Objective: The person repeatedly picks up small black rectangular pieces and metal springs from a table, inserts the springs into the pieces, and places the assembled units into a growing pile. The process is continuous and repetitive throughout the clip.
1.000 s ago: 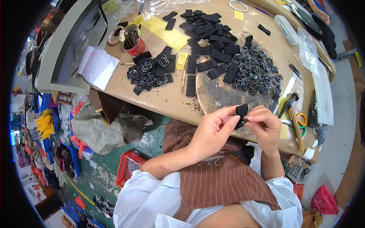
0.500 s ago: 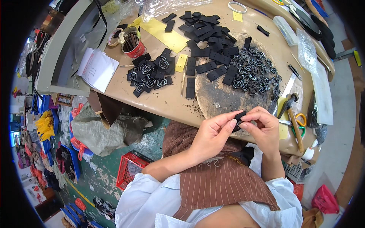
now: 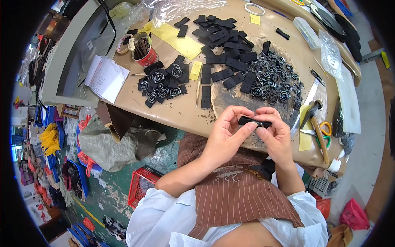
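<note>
My left hand and my right hand pinch a black strip between thumbs and fingers, at the front edge of the worktable. A small shiny spot shows on the strip near the thumbs; its exact form is hidden. Just beyond my hands, shiny dark spiral buckles lie heaped on a round worn board. Black rectangular strips with small holes are piled to the left of them and behind. Farther left sits a cluster of black strips with spiral buckles on them.
A hammer and orange-handled scissors lie right of my hands. On the left are a red tin of dark strips and an open notepad. Yellow card lies at the back. Below the table stands a red crate.
The black strip has turned from upright and tilted to nearly level. Both hands have drawn a little to the left, with fingertips now spread along the strip's two ends.
</note>
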`<action>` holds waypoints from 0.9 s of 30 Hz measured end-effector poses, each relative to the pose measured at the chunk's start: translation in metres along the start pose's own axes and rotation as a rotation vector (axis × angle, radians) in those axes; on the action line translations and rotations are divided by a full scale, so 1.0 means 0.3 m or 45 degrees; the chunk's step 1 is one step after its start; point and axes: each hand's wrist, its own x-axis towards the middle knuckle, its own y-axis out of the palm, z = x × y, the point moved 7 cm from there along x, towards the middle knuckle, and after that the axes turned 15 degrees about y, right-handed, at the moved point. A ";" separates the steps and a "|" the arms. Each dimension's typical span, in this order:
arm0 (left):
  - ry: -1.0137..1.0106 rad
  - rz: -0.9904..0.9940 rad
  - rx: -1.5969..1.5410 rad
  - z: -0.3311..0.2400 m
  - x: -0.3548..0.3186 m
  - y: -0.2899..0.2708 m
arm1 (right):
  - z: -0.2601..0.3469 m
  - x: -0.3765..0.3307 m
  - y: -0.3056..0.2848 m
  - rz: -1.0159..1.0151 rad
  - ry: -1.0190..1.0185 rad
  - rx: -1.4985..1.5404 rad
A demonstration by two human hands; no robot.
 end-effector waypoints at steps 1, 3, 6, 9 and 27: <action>-0.094 0.042 0.106 0.021 -0.001 -0.023 | 0.006 -0.005 -0.009 0.024 0.083 -0.049; 0.000 0.134 0.443 -0.006 0.014 -0.040 | 0.016 -0.012 -0.004 -0.001 0.170 0.035; 0.020 -0.075 0.372 -0.004 0.008 -0.044 | 0.023 -0.016 0.018 -0.121 0.149 0.246; 0.103 -0.124 0.457 -0.018 0.004 -0.054 | 0.029 -0.023 0.009 -0.180 0.028 0.112; 0.445 0.047 0.673 -0.038 -0.006 -0.065 | 0.030 0.012 0.054 0.028 0.016 0.164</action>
